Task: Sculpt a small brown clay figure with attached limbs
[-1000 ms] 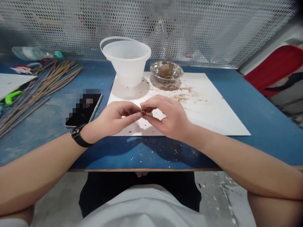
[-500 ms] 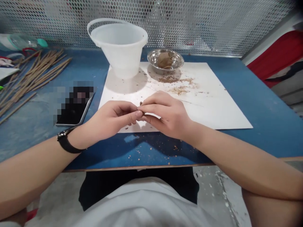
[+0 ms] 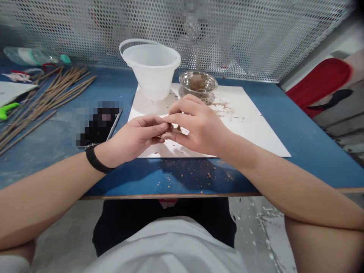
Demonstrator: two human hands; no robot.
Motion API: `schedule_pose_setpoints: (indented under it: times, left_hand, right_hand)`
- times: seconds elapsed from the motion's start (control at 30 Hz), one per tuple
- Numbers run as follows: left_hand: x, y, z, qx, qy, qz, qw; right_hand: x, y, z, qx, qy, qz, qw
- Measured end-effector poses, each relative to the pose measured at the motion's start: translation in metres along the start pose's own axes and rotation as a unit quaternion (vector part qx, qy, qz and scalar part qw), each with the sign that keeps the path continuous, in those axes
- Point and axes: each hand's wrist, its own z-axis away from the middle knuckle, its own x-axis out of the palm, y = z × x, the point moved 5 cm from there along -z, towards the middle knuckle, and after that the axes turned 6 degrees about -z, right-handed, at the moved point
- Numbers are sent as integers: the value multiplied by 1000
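My left hand (image 3: 136, 133) and my right hand (image 3: 200, 123) meet over the near edge of a white board (image 3: 256, 125). Between their fingertips is a small brown piece of clay-like material (image 3: 171, 127), mostly hidden by the fingers. The left thumb and fingers close on it from one side. From the other side, the right thumb and fingers touch it with their tips. Beyond the hands stands a steel bowl (image 3: 212, 86) holding a brown lump (image 3: 197, 82) that looks like the same material. Brown crumbs (image 3: 223, 109) lie on the board before the bowl.
A white bucket (image 3: 153, 76) stands on the board at the back. Left of it lie a phone (image 3: 99, 127), a bundle of thin brown sticks (image 3: 54, 98) and a plastic bottle (image 3: 36, 57). Crumbs dot the blue table (image 3: 113, 185) near its front edge. Perforated metal panel (image 3: 241, 41) rises behind.
The view has shifted a little. My right fingers have arched and spread slightly around the small brown piece, while the left hand keeps its pinch.
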Motion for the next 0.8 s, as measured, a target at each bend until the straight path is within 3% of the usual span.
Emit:
schedule_pose_setpoints:
  times: [0.17,0.23,0.3,0.37,0.47,0.63,0.8]
  left_hand:
    - [-5,4,-3,1,6,-18,1000]
    - [-9,7,-3,14,28,-56,998]
    - [-14,11,-4,32,46,-84,995]
    - [-16,12,-6,47,47,-100,993]
    - [-17,11,-10,41,27,-123,991]
    - [-18,11,-12,41,23,-155,987]
    - [-23,16,-15,59,55,-179,981]
  right_hand:
    - [-9,5,-12,23,-38,-24,999]
    - [-18,14,-3,73,-80,-30,994]
    - [-27,28,19,172,-148,-10,974]
    - [-36,42,52,278,-216,33,935]
    - [-51,48,99,345,-283,72,892]
    - [-70,34,127,343,-255,46,903]
    - [-54,47,115,356,-167,69,917]
